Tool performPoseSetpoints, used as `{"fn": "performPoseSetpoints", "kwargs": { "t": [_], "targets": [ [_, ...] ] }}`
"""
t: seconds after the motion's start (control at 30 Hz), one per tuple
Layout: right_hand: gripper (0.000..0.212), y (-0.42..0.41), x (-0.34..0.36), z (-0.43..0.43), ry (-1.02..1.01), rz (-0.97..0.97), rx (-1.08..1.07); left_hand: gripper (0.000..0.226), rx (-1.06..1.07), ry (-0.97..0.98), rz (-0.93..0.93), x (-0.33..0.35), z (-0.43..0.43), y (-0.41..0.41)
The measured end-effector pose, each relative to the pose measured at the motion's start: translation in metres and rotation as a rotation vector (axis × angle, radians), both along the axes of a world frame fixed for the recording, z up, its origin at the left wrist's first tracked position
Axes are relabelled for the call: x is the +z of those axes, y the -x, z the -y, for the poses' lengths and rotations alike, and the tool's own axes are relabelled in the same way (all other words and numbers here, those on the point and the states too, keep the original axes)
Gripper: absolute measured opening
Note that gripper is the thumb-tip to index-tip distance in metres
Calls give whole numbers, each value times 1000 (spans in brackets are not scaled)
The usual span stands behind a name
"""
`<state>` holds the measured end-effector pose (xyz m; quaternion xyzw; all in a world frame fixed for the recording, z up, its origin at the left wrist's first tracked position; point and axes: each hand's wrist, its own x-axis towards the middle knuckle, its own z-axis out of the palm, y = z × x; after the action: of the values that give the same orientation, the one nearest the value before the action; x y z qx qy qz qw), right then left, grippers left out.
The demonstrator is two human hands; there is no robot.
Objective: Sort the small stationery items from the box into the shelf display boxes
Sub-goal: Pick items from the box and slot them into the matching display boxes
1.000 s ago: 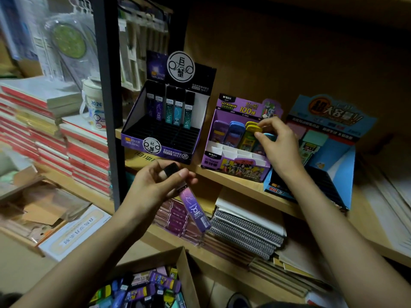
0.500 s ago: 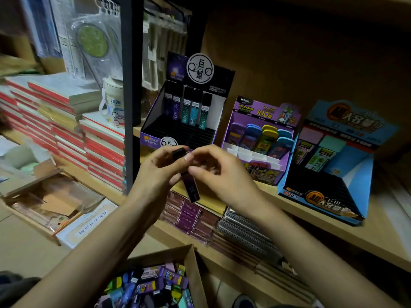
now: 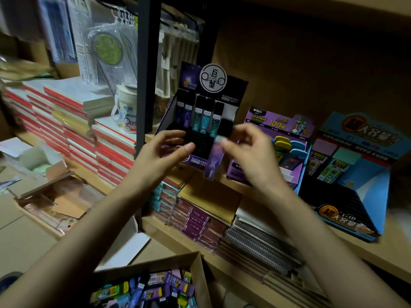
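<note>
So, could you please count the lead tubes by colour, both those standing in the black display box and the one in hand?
Purple tubes in the black box: 2
Teal tubes in the box: 3
Purple tube in the right hand: 1
Total: 6

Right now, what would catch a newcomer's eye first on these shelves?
The right hand pinches a purple lead-refill tube in mid-air, in front of the black display box on the shelf. The left hand is open beside it. At the bottom, a cardboard box holds a colourful jumble of small stationery.
</note>
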<state>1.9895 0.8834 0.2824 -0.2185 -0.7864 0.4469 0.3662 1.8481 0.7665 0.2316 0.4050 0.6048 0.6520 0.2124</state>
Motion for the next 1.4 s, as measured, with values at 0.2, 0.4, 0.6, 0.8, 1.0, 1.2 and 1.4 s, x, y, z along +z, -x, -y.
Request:
{"fn": "performPoseSetpoints", "kwargs": {
  "t": [0.2, 0.4, 0.6, 0.8, 1.0, 1.2, 1.4],
  "targets": [
    [42, 30, 49, -49, -157, -78, -110, 53, 59, 203, -684, -9, -29, 43],
    [38, 67, 51, -95, -629, 205, -154, 47, 46, 308, -1005, -34, -50, 66],
    [43, 75, 38, -116, -858, 479, -231, 41, 56, 247, -1051, -41, -53, 73],
    [45, 79, 37, -117, -909, 605, -229, 49, 23, 260, -1044, -41, -50, 70],
    [28, 78, 43, -122, -791, 553, -194, 40, 33, 270, -1046, -41, -50, 69],
    [14, 82, 48, -123, -705, 477, -235, 40, 34, 270, -1044, -42, -49, 69],
    [12, 81, 52, -121, -639, 423, -223, 41, 40, 264, -1037, -42, -50, 69]
  ]
}}
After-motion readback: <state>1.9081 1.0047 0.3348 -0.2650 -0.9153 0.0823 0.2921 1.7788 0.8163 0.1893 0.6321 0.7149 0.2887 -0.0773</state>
